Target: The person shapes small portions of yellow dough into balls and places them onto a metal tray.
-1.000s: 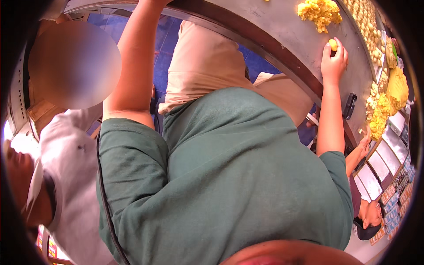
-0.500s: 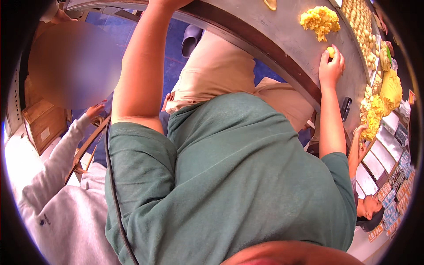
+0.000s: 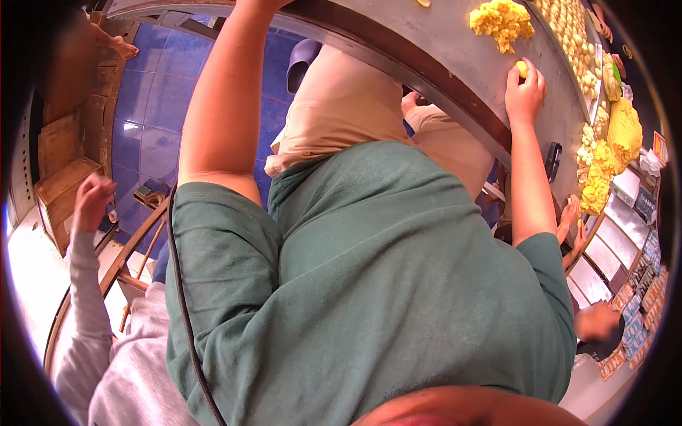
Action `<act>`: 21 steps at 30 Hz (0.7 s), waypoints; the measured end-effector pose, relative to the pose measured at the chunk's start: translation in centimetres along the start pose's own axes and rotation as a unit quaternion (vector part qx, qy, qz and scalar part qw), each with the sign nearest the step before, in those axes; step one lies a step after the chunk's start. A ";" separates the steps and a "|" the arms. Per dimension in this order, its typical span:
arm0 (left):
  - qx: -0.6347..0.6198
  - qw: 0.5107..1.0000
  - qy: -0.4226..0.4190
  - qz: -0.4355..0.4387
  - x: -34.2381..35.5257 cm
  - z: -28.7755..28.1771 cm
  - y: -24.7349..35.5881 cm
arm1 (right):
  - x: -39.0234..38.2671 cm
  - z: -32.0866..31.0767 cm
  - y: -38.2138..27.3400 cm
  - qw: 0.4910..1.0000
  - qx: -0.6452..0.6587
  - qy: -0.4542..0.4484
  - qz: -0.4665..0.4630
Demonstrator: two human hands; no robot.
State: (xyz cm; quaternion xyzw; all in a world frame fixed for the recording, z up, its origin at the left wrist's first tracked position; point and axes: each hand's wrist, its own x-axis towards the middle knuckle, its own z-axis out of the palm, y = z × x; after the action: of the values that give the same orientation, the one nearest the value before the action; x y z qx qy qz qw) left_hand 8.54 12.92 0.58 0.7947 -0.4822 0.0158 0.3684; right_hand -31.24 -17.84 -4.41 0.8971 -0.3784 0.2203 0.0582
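The right hand [image 3: 526, 99] curls thumb and fingers around a small yellow ball [image 3: 522, 68], pinching it on or just above the grey table [image 3: 440, 50]. The left hand runs beyond the far edge of view; I cannot tell its grip. Just beyond the ball, slightly left, sits a crumbly yellow heap [image 3: 501, 23]. Rows of pale balls [image 3: 567, 39] line the far right. Nearer on the right are a black object [image 3: 553, 162] and a second yellow heap [image 3: 595, 186]. Blue floor tiles [image 3: 160, 96], a wooden box [image 3: 67, 181] and a person in a grey sweatshirt [image 3: 142, 366] fill the left; packages [image 3: 632, 334] stand near right.
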 end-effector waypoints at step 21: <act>0.018 0.999 0.031 -0.020 0.6 1.0 -4.8 | -0.6 -1.5 -2.5 0.992 0.103 0.067 0.028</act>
State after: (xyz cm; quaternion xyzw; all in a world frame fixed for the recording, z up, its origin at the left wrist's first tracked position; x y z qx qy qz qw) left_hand 12.27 13.13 -2.63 0.8099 -0.4544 0.0416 0.3686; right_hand -30.37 -15.25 -3.17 0.8706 -0.3743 0.3190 -0.0159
